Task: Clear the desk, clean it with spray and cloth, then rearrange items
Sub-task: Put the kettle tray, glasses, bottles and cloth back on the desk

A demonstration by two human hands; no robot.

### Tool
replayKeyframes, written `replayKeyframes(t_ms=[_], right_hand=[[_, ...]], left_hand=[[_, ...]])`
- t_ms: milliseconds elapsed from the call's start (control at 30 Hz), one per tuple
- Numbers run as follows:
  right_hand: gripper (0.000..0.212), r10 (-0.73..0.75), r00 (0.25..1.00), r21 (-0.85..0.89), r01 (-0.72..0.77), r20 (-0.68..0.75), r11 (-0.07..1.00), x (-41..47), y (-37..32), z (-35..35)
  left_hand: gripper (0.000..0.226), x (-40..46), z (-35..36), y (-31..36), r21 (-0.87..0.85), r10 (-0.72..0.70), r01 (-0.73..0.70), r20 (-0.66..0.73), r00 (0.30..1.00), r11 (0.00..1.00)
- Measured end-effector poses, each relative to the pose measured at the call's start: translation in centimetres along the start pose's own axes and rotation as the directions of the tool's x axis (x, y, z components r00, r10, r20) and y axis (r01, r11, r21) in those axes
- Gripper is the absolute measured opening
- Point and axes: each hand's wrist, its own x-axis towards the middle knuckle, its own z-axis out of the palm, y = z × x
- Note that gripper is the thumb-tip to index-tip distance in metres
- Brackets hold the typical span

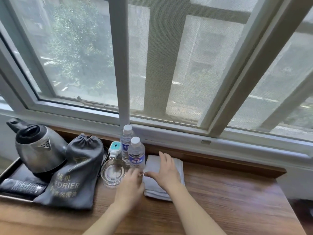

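Wood makes up the desk, and it sits right under a big window. A grey cloth lies folded on the desk, close to the back edge. The right hand lies flat on top of the cloth with its fingers spread out and straight. It is pressing down, not grabbing. The left hand is just beside the left edge of the cloth. Its fingers look loose and a little bent, and they seem to hold nothing. Its fingertips are near the bottom of a bottle.

That bottle stands just left of the cloth. A second bottle stands behind it, closer to the window. Both have white caps. A glass ashtray sits left of the bottles. A small white and teal plug leans behind the ashtray.

Further left is a dark tray. A shiny kettle stands on it. A black remote lies on the tray too. A grey bag with gold letters leans against the kettle, and its bottom rests on the desk.
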Motion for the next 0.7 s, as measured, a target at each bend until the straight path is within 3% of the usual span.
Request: replayKeyframes(t_ms=[100,200,467,700], right_hand=[[0.108,0.036,0.999,-0.089,-0.033,0.027,0.995,0.0,2.2,0.0],[0.106,0.058,0.997,-0.147,-0.050,0.052,0.988,0.4,4.0,0.2],[0.114,0.139,0.976,-0.191,-0.106,0.168,0.976,2.0,6.7,0.7],[0.102,0.116,0.979,-0.201,-0.082,0.165,0.976,2.8,7.4,0.7]], left_hand=[[0.053,-0.1,2.2,0.8,0.114,-0.046,0.025,0.189,0.981,0.993],[0.067,0.4,3.4,1.3,0.143,-0.128,0.093,0.260,0.957,0.985],[0.081,1.5,5.7,1.6,0.197,-0.173,0.122,0.271,0.947,0.973],[0.084,2.5,6.0,2.0,0.176,-0.189,0.141,0.299,0.935,0.974]])
